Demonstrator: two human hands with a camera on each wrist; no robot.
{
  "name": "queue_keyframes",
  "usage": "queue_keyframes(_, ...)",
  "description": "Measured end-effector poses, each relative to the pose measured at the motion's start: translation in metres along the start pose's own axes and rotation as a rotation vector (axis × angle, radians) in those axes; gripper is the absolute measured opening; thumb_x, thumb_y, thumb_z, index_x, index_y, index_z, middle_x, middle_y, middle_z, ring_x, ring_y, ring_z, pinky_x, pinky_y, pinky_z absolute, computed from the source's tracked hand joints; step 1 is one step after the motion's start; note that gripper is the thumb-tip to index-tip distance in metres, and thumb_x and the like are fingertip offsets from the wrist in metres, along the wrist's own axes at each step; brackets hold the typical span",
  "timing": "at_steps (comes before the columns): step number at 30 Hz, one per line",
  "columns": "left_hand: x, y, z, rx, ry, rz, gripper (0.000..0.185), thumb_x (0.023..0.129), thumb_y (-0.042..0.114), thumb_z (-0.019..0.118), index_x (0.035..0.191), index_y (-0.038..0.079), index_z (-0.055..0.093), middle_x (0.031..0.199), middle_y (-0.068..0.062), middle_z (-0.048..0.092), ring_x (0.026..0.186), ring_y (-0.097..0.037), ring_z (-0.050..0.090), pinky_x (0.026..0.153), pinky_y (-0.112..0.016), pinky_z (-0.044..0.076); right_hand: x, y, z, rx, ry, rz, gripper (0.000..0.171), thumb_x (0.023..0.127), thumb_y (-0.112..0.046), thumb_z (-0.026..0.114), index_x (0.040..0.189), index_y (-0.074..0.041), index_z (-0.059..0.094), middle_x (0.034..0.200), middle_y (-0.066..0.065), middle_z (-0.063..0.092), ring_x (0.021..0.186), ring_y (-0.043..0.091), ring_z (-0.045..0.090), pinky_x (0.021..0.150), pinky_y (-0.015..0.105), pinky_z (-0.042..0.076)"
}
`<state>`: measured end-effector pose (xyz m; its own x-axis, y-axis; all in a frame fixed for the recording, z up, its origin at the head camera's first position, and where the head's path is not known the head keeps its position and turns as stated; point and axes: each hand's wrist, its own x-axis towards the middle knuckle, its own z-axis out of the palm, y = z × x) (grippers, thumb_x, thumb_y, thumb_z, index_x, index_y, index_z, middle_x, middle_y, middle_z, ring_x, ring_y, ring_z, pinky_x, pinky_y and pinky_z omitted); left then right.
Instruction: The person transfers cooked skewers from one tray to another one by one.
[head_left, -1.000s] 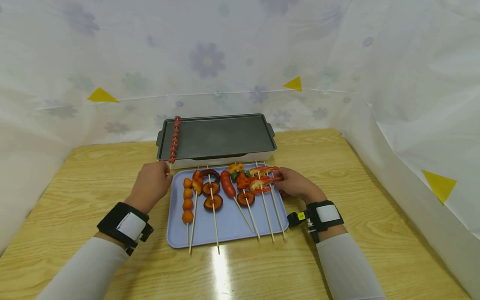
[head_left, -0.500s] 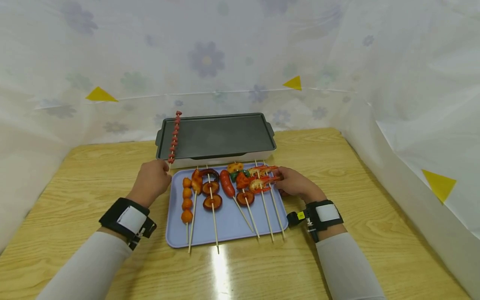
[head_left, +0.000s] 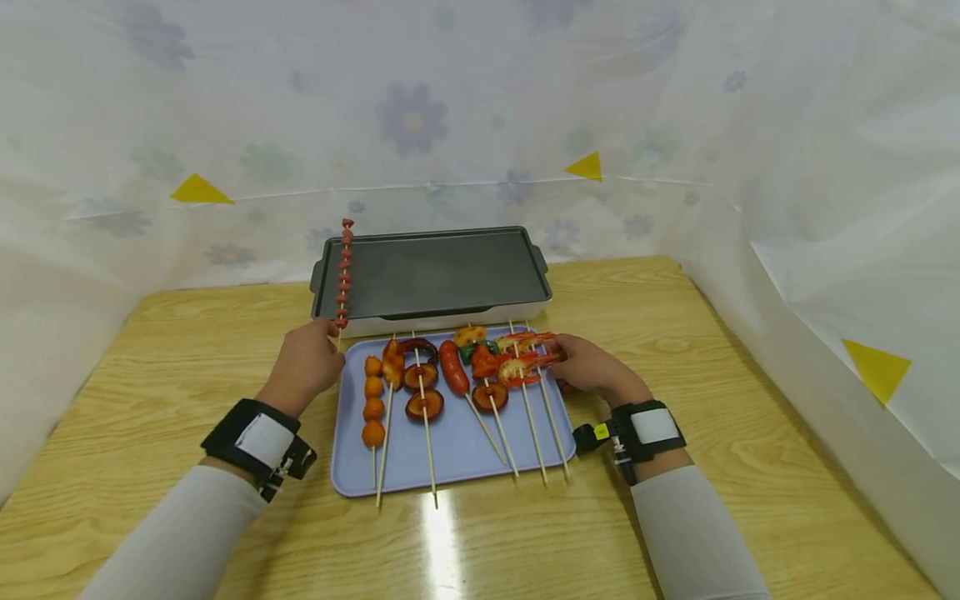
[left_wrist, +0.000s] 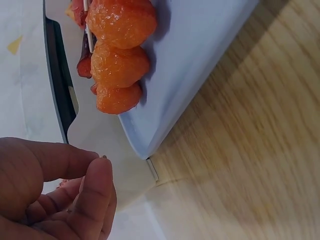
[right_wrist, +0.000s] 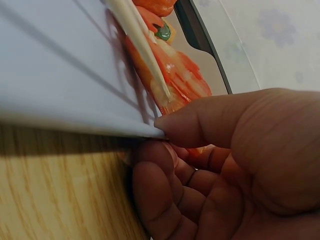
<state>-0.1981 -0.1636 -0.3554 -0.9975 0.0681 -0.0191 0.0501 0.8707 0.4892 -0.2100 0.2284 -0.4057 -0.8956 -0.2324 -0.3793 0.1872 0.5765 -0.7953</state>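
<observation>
My left hand (head_left: 303, 362) pinches the lower end of a skewer of small red meat pieces (head_left: 344, 275). That skewer points away from me over the left end of the griddle (head_left: 442, 271); whether it touches the plate I cannot tell. In the left wrist view the thumb and index finger (left_wrist: 55, 160) meet at the stick's tip. My right hand (head_left: 592, 367) grips the right rim of the lilac tray (head_left: 457, 454). In the right wrist view the thumb (right_wrist: 200, 120) lies on top of the rim, with curled fingers below, beside the shrimp skewers (head_left: 521, 371).
On the tray lie an orange ball skewer (head_left: 374, 408), a mushroom skewer (head_left: 425, 406), a sausage skewer (head_left: 453, 368) and several others. Their sticks point toward me, some past the front rim. A flowered white curtain (head_left: 480, 108) hangs behind the wooden table (head_left: 750, 433).
The red meat skewer's far tip has risen, then swung a little left. My left hand has shifted slightly. My right hand stays at the tray's rim.
</observation>
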Motion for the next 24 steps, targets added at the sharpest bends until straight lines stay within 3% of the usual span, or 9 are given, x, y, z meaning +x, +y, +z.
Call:
queue_keyframes(6,0.0,-0.003,0.004,-0.034,0.018,0.01,0.031,0.089,-0.001,0.055,0.118,-0.013,0.052,0.091,-0.022,0.061,0.07,-0.029,0.057,0.057,-0.036,0.047,0.001,0.0,0.0,0.001,0.003,0.004,0.03,0.096,-0.004,0.054,0.125,0.002,0.048,0.11,0.016,0.056,0.079,0.023,0.056,0.064,0.032,0.049)
queue_keyframes(15,-0.002,-0.007,0.012,-0.105,0.179,0.086,0.026,0.086,-0.002,0.053,0.111,-0.008,0.053,0.085,-0.015,0.056,0.065,-0.027,0.052,0.054,-0.034,0.041,0.002,0.002,0.001,0.013,-0.002,0.012,0.041,0.097,-0.005,0.053,0.137,0.001,0.045,0.122,0.02,0.054,0.088,0.024,0.062,0.07,0.033,0.054)
queue_keyframes(24,-0.012,-0.006,0.013,-0.13,0.201,0.104,0.025,0.088,0.0,0.055,0.112,-0.007,0.054,0.091,-0.018,0.06,0.07,-0.028,0.056,0.056,-0.035,0.046,0.001,0.003,0.0,0.038,-0.016,-0.004,0.043,0.098,-0.004,0.051,0.139,0.002,0.042,0.125,0.022,0.054,0.092,0.026,0.064,0.072,0.034,0.055)
